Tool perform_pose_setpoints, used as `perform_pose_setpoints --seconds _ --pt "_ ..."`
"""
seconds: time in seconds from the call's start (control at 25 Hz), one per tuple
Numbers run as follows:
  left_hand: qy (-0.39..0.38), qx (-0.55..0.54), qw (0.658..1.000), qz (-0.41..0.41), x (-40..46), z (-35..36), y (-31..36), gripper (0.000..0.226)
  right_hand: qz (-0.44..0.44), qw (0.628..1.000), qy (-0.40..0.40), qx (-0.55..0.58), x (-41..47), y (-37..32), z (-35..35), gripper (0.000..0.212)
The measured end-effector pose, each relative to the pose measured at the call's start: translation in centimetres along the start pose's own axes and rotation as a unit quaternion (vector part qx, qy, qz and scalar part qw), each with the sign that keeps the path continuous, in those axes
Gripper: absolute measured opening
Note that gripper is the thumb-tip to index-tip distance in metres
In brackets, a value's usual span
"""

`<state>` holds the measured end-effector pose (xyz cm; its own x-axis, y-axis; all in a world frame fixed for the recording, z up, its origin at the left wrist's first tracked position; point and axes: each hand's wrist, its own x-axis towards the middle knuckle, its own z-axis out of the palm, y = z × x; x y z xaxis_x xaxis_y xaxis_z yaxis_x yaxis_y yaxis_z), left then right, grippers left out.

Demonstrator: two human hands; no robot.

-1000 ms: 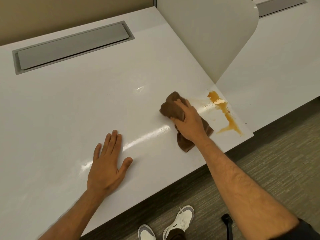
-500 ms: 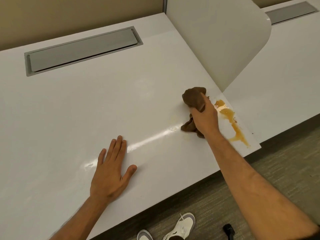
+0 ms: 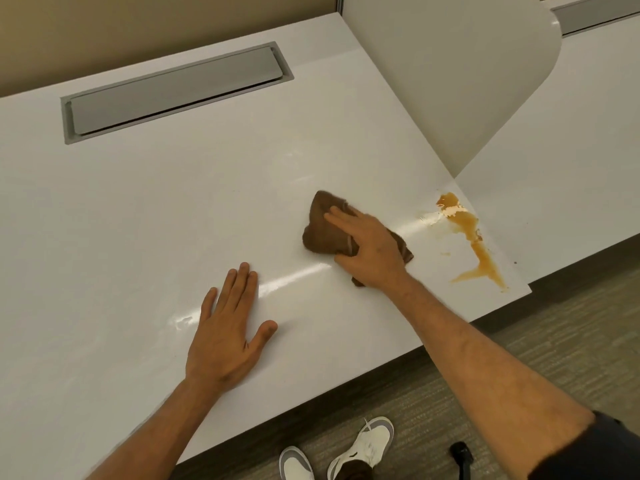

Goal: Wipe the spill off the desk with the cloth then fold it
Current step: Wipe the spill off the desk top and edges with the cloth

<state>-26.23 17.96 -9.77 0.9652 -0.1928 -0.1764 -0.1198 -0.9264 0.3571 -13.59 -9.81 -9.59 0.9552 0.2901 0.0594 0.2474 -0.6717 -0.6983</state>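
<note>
While the right hand (image 3: 369, 251) pressed the bunched cloth (image 3: 325, 230) flat-fingered and the left hand (image 3: 225, 336) lay open, the spill (image 3: 474, 237) sat untouched; probably best dragging inward from the desk (image 3: 173, 202) edge.

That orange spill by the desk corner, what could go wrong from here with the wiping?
The spill runs close to the desk edge, so a careless swipe could push liquid onto the carpet. The cloth is bunched under the right hand, so it might smear rather than soak. Faint streaks beside the puddle suggest residue may stay.
</note>
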Motion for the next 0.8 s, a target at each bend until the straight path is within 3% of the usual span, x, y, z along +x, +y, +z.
perform_pose_setpoints --seconds 0.24,0.56,0.64,0.72,0.8 --pt "0.013 -0.001 1.000 0.014 0.0 0.5 -0.6 0.080 -0.047 0.995 -0.083 0.025 -8.2 -2.5 2.4 0.065" --pt "0.016 0.003 1.000 0.006 0.0 0.9 -0.6 0.072 -0.004 0.976 -0.195 0.096 -17.4 -6.8 3.8 0.062" --pt "0.021 0.004 1.000 0.008 0.0 0.9 -0.7 0.071 0.039 0.969 -0.158 0.185 -19.6 -7.9 3.9 0.060" --pt "0.017 0.003 1.000 0.008 0.1 0.9 -0.8 0.071 0.124 0.942 -0.045 0.308 -19.9 -8.3 3.8 0.059" --pt "0.018 0.011 1.000 0.006 0.0 1.0 -0.8 0.070 0.170 0.934 0.062 0.309 -18.2 -8.5 4.1 0.055"
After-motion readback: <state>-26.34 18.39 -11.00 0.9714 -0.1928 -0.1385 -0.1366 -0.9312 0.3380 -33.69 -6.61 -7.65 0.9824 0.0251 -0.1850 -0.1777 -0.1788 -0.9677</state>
